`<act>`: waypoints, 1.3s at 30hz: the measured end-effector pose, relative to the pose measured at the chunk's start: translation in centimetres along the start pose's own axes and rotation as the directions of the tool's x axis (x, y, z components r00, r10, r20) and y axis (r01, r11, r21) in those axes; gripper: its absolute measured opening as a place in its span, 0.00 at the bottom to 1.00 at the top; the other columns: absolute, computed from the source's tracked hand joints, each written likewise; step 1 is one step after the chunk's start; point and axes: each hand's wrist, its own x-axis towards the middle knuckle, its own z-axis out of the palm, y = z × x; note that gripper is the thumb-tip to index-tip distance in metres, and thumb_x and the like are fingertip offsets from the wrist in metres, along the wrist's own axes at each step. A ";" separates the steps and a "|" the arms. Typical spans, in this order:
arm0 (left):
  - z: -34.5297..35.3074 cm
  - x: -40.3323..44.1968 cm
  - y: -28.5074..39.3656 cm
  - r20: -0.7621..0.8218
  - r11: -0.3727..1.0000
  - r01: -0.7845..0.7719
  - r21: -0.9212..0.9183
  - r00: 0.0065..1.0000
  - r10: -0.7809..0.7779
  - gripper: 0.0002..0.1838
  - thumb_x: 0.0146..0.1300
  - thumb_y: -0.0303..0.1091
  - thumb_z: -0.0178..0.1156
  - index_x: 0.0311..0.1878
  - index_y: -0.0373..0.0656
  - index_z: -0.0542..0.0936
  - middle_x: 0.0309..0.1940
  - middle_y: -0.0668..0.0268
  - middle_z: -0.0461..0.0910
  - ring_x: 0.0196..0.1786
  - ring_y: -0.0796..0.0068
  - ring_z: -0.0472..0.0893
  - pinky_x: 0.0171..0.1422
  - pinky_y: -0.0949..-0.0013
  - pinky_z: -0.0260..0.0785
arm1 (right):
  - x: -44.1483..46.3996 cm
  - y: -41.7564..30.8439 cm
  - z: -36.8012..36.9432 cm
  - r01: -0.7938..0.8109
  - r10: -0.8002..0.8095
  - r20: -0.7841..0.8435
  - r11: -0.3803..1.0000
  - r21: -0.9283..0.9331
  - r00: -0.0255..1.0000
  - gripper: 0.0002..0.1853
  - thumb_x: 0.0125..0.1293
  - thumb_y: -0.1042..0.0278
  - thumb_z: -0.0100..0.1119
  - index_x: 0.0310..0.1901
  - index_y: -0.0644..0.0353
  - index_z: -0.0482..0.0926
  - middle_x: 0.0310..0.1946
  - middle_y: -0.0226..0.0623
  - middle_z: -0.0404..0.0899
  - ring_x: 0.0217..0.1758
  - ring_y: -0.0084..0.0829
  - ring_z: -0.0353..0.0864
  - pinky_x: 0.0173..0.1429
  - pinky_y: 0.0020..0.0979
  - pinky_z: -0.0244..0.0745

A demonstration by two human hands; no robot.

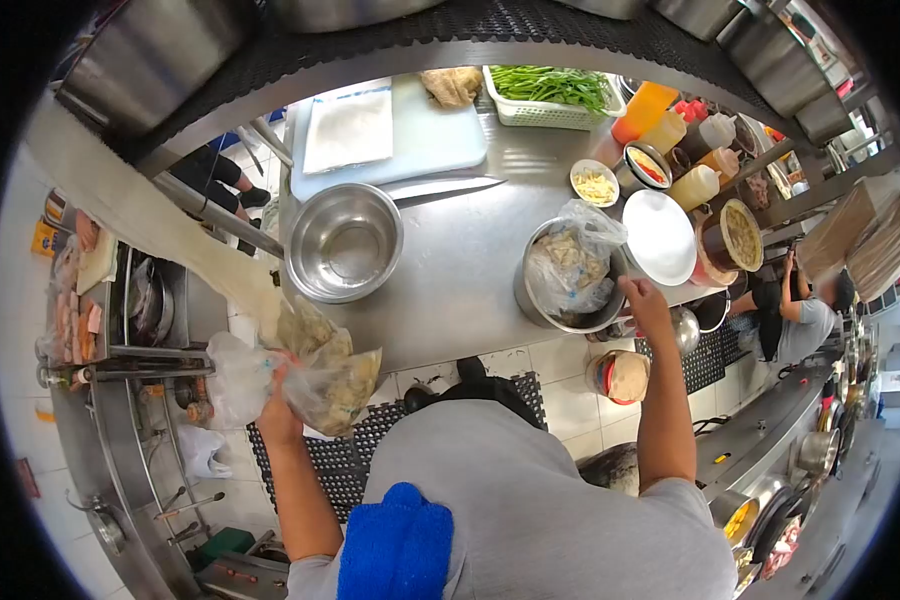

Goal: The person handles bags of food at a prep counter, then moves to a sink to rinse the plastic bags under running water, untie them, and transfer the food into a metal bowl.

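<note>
My left hand [280,418] is closed around the gathered neck of a clear plastic bag [335,385] with pale yellowish food pieces inside. The bag hangs beside the left front corner of the steel counter. At the counter's right front, my right hand [647,303] is closed at the rim of a metal pot [538,308]. Another clear plastic bag [575,258] with pale food rests in that pot, its loose top spilling over the far edge. A wide steel bowl [344,243] stands on the counter's left side, apart from both hands.
A large knife [445,188] lies in front of a white cutting board [440,145] with a cloth [348,130]. Behind are a basket of green vegetables [555,118] and sauce bottles [695,187]. A white plate [660,238] sits right. An overhead shelf [450,58] spans the counter.
</note>
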 end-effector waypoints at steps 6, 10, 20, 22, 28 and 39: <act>-2.5 -0.5 -3.4 0.002 0.974 0.111 0.195 0.994 -0.114 0.15 0.59 0.24 0.60 0.50 0.38 0.73 0.42 0.64 0.76 0.43 0.71 0.77 0.49 0.70 0.71 | 0.5 1.0 1.1 0.222 -0.222 -0.006 0.975 -0.013 0.975 0.20 0.58 0.59 0.60 0.20 0.66 0.67 0.18 0.36 0.70 0.17 0.25 0.70 0.21 0.29 0.72; -0.5 -1.8 -2.1 -0.009 0.956 -0.004 0.295 1.000 0.007 0.11 0.59 0.22 0.59 0.46 0.38 0.75 0.42 0.64 0.78 0.44 0.73 0.77 0.49 0.70 0.71 | 1.7 2.2 1.5 0.185 -0.193 0.111 0.980 0.076 0.975 0.15 0.59 0.65 0.57 0.19 0.63 0.69 0.15 0.29 0.66 0.18 0.20 0.67 0.19 0.25 0.66; -2.5 -4.1 -4.1 0.064 0.990 -0.026 0.136 0.998 0.018 0.13 0.57 0.33 0.60 0.45 0.42 0.74 0.55 0.61 0.72 0.47 0.77 0.70 0.55 0.71 0.64 | 1.8 -1.4 6.5 0.269 -0.254 0.434 0.963 0.028 0.864 0.12 0.60 0.66 0.58 0.24 0.64 0.75 0.18 0.27 0.72 0.22 0.18 0.71 0.27 0.24 0.70; -2.6 -4.9 -4.3 0.033 0.961 -0.069 0.270 0.998 0.062 0.15 0.57 0.33 0.60 0.47 0.42 0.74 0.56 0.62 0.71 0.46 0.77 0.70 0.55 0.72 0.63 | 1.8 -2.0 8.1 0.258 -0.256 0.484 0.964 0.063 0.837 0.13 0.60 0.63 0.58 0.24 0.65 0.75 0.18 0.29 0.72 0.22 0.20 0.71 0.28 0.26 0.69; -3.0 -8.3 -5.0 -0.140 0.919 -0.013 0.393 0.987 0.074 0.21 0.59 0.35 0.57 0.56 0.40 0.74 0.55 0.64 0.73 0.50 0.74 0.71 0.57 0.71 0.63 | 4.0 -5.9 9.8 0.566 -0.423 0.544 0.816 -0.118 0.724 0.17 0.57 0.59 0.58 0.21 0.66 0.73 0.14 0.33 0.69 0.19 0.23 0.69 0.26 0.29 0.64; -7.2 -12.1 -5.6 -0.472 0.975 0.101 -0.198 0.862 -0.186 0.09 0.63 0.30 0.54 0.41 0.35 0.77 0.40 0.60 0.80 0.45 0.68 0.77 0.54 0.66 0.68 | 4.8 -10.5 10.9 0.648 -0.356 0.718 0.742 -0.173 0.598 0.17 0.58 0.60 0.57 0.22 0.66 0.70 0.13 0.31 0.63 0.19 0.20 0.60 0.25 0.29 0.57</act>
